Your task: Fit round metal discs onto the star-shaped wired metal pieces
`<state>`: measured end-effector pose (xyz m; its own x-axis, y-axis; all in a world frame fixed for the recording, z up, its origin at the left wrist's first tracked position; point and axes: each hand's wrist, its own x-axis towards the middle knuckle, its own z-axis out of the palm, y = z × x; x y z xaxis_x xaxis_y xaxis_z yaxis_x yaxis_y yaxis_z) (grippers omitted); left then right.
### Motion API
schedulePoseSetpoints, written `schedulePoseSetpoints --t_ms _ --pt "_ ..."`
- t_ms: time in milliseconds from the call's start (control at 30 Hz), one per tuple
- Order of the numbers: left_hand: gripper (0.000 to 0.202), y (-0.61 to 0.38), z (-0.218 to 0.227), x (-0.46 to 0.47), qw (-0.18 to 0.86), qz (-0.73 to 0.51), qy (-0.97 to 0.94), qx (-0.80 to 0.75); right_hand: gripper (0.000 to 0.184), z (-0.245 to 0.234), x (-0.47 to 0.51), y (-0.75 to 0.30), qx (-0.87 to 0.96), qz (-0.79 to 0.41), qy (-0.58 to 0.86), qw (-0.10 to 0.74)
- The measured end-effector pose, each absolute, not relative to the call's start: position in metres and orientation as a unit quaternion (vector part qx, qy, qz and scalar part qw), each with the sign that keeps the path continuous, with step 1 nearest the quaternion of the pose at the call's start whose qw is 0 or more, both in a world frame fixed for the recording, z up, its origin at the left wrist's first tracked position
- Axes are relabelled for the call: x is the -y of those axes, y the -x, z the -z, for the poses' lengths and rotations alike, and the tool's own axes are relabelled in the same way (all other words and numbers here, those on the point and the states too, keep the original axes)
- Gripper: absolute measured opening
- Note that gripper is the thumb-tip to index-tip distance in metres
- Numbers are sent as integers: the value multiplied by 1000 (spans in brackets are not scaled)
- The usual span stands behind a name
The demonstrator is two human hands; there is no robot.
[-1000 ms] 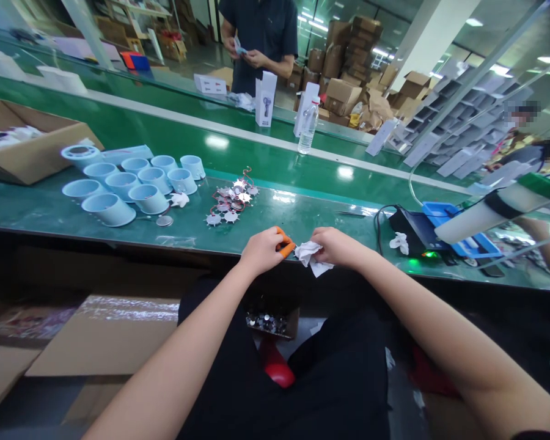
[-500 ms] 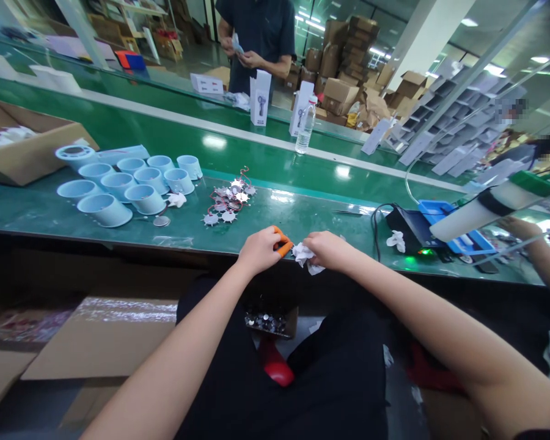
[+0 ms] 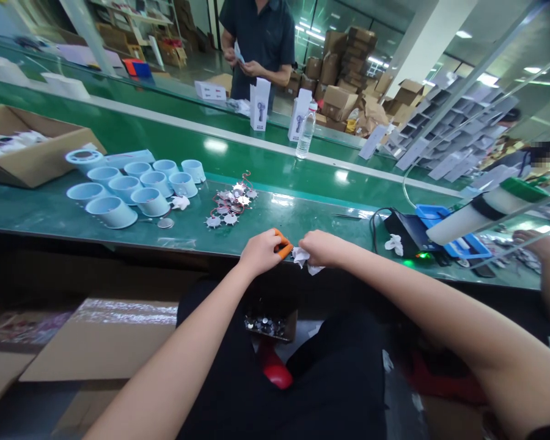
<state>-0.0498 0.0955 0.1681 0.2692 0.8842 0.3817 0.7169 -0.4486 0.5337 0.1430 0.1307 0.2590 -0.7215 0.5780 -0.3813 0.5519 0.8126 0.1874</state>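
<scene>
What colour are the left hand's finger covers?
The finger covers are orange, best seen in the head view.

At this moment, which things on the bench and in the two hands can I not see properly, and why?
All in the head view:
- Whatever the left hand may pinch: too small, between orange finger covers.
- Part of the crumpled white sheet: hidden by the right hand.
- Bottoms of the blue cups: hidden by their walls.
- Cardboard box: cut off by the left edge.

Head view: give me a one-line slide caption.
At a green workbench, the right hand grips a crumpled white tissue beside the left hand, which wears orange finger cots.
</scene>
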Motion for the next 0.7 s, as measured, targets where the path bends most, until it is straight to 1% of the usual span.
schedulePoseSetpoints --t_ms 100,200,367,533,600,700 --pt "19 50 -168 -95 128 -330 -784 -511 24 -260 -132 -143 -923 -14 -319 216" --pt "18 50 -168 -95 131 -333 -782 -511 23 -264 -137 -149 -918 35 -350 185" --pt "18 50 -167 -96 141 -341 -779 -507 9 -270 -149 -169 -888 193 -405 105" --pt "19 49 -168 -96 144 -340 -775 -512 9 -260 -152 -182 -836 321 -443 30" --pt "20 49 -168 -96 147 -339 -774 -514 10 -256 -151 -184 -829 340 -444 3" --pt "18 50 -169 -97 160 -344 -769 -515 13 -252 -151 -187 -835 329 -439 -32"
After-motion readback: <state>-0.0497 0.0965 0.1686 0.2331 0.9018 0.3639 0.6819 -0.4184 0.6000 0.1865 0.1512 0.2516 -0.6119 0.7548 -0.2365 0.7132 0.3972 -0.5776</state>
